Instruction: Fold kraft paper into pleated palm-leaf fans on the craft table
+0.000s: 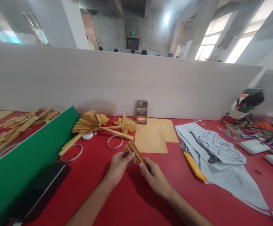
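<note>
A narrow bundle of accordion-pleated yellow-brown paper point(134, 149) is held between my two hands over the red table. My left hand point(120, 164) pinches its left side with thumb and fingers, near the upper, slightly fanned end. Lower down on the right, my right hand point(154, 174) is closed around the other end, thumb on top. Just beyond lie a finished-looking pleated paper fan point(90, 122) with a rolled paper stick and a second, smaller fan point(124, 123). Flat sheets of the same paper point(150, 139) lie behind my hands.
Two pale rings point(115, 142) lie left of centre. A green board point(37, 150) leans at the left beside a black flat object point(42, 191). On the right are a yellow-handled cutter point(195, 166), flower drawings point(221, 144) and a white box point(254, 146). A white partition point(117, 81) stands behind.
</note>
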Demonstrator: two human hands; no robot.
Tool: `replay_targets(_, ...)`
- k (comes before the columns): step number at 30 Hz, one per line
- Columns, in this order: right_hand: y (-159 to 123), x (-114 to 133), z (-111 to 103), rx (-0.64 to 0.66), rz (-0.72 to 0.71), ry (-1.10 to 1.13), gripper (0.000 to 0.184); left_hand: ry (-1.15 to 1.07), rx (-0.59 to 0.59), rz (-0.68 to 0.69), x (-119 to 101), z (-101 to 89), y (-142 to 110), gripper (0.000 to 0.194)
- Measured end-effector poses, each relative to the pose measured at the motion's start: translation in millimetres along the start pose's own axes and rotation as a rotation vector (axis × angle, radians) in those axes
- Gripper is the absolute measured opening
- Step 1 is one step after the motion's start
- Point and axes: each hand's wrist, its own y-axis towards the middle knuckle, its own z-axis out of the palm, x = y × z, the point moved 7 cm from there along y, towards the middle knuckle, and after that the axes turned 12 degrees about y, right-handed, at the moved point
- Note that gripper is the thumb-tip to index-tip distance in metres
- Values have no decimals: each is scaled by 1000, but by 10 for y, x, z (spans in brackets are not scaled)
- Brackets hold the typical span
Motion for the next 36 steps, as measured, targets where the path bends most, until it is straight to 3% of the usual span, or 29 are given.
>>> replay_targets(11,55,-82,-68,-81,4,184,37,8,-81,12,-7,-67,6,39)
replay_targets(17,81,-163,-145,-216,-2,321,42,31,-94,12,11,-84,5,37)
replay_targets(23,100,-168,-246,-338,-34,418,51,95,-57,18,27,-49,-12,36)
replay_targets(30,113,-170,-344,-440,-62,481,52,267,122,-27,113,82,-71,44)
replay_targets(36,115,-209,-321,-406,-62,512,52,112,120,-99,217,139,-122,37)
